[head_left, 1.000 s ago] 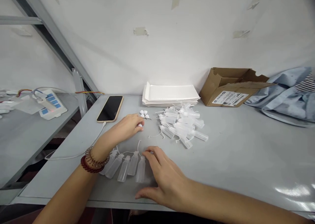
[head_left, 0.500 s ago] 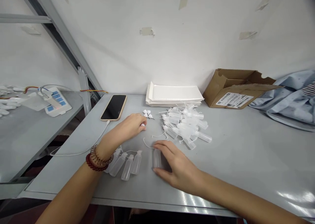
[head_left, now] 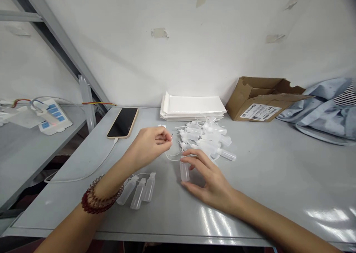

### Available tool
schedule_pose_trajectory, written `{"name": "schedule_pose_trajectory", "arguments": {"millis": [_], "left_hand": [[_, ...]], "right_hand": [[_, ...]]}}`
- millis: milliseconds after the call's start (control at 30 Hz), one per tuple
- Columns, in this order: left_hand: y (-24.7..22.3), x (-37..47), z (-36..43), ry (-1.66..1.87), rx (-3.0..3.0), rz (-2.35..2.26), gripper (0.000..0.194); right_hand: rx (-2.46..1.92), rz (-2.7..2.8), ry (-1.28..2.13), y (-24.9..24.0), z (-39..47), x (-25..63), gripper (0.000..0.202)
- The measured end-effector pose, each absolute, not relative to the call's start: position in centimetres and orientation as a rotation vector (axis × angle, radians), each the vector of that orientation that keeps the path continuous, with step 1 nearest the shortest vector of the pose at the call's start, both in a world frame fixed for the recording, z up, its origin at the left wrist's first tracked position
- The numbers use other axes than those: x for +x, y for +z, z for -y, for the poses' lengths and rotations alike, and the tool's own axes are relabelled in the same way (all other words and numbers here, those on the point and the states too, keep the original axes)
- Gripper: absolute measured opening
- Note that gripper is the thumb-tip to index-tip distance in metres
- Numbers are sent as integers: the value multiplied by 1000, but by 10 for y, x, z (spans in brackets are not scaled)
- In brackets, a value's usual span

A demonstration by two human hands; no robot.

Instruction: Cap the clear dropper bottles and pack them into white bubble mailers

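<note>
The left hand had its fingers pinched nearly together on a small white cap with a thin dark tip. The right hand's fingers were spread to the length of one slim, translucent plastic bottle, index finger near its neck, thumb at its base, over the smooth grey desk. Beyond lay a jumbled bottle pile; beside the left forearm lay more bottles, partly hidden by it. The left hand partly covered loose white caps.
</note>
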State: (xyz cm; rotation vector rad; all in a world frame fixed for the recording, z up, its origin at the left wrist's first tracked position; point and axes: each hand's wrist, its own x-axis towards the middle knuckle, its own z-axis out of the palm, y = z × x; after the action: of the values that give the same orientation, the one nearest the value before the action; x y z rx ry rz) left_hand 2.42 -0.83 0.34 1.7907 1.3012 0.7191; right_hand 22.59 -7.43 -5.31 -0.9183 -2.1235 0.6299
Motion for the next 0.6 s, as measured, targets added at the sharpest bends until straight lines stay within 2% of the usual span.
{"name": "schedule_pose_trajectory", "arguments": {"millis": [200,600], "left_hand": [[13,28,14,982,1508,-1122,20],[9,35,19,646,1282,-975,20]], "right_hand": [[-913,2059,613,-47,76,227,48],[-801,2108,474,-49,76,227,48]]}}
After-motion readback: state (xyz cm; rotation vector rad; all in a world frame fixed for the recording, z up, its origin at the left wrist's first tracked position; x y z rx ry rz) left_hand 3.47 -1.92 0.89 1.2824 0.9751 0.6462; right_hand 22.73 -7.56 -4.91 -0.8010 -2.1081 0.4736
